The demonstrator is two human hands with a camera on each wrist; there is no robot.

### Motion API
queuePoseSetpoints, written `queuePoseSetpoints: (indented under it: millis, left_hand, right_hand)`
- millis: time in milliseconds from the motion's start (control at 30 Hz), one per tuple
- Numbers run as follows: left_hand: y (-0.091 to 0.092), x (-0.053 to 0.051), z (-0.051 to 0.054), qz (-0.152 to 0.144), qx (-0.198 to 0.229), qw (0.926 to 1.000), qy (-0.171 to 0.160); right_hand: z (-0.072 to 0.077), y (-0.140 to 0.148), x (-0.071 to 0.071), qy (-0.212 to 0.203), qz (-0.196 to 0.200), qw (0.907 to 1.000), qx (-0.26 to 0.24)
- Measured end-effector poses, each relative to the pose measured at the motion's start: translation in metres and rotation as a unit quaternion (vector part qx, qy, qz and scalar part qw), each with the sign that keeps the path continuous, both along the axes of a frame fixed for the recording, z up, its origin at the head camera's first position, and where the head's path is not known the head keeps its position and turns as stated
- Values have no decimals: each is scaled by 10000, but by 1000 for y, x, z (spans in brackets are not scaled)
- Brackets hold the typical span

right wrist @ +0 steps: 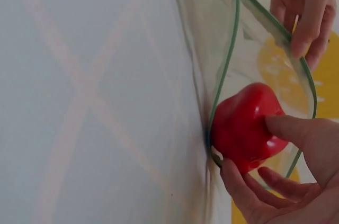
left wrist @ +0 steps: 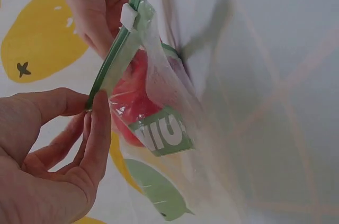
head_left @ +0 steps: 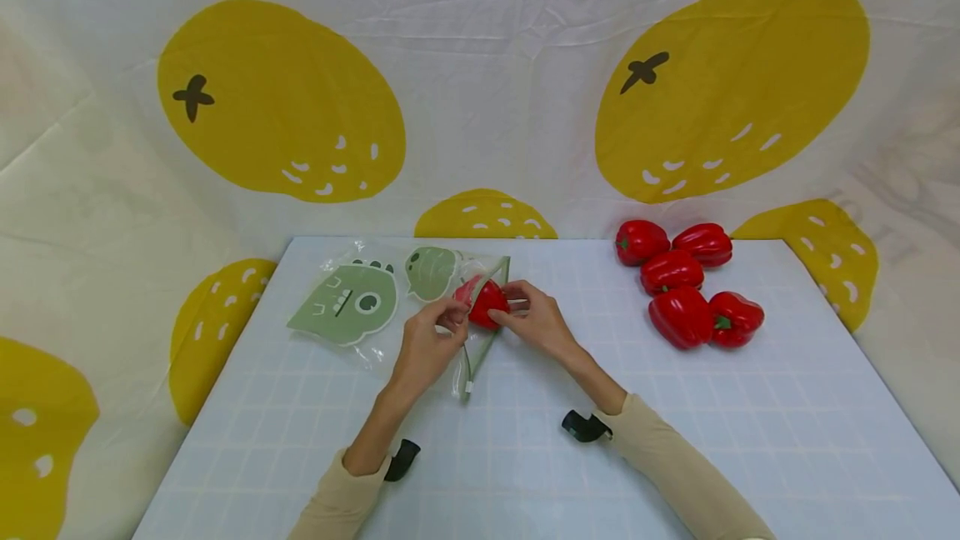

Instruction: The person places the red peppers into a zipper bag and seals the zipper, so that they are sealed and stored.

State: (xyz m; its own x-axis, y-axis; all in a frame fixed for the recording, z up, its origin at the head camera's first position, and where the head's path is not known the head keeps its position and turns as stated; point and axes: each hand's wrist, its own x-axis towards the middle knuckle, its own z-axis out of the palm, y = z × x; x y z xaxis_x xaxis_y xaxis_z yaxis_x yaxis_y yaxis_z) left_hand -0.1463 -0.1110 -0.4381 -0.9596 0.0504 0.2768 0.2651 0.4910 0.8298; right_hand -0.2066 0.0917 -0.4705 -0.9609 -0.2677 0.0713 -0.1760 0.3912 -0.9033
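A clear zip bag point(head_left: 386, 352) with green cartoon prints lies on the table, its green-edged mouth spread apart toward the right. My left hand point(head_left: 430, 340) pinches the upper edge of that mouth between thumb and fingers, near the white slider point(left wrist: 128, 16). A glossy red bell pepper point(right wrist: 246, 123) sits in the mouth, partly behind the film in the left wrist view. My right hand point(head_left: 538, 317) holds the pepper, thumb on one side and fingers on the other.
Several red bell peppers point(head_left: 678, 317) lie grouped at the back right of the table point(head_left: 600, 490). A white cloth point(head_left: 495, 107) printed with yellow fruit hangs behind the table. Black wrist cameras point(head_left: 585, 426) are strapped at both sleeves.
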Motion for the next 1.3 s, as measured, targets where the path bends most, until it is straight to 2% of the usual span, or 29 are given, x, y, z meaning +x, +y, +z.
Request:
queuePoseSetpoints:
  millis: [167,533,600,767,1067,1300]
  left_hand:
    - [1,5,-4,47,-60,10000,1]
    - [4,17,-11,-43,-721,9960,-525]
    - [4,18,-12,-68,-707,9965,-441]
    - [3,19,-15,45,-480,9988,65]
    - [1,19,-15,130,-363,9969,691]
    - [-1,15,-17,102,-257,9955,903]
  right_hand:
    - [-1,0,0,-13,-31,10000,-26]
    - [-3,2,-2,-46,-74,10000,23]
    - [-4,3,-2,-21,-93,10000,23]
    - [-5,2,-2,-14,-43,10000,-59]
    - [-5,-10,-3,76,-72,9999,-118]
    - [-6,-23,-7,209,-168,9996,-44]
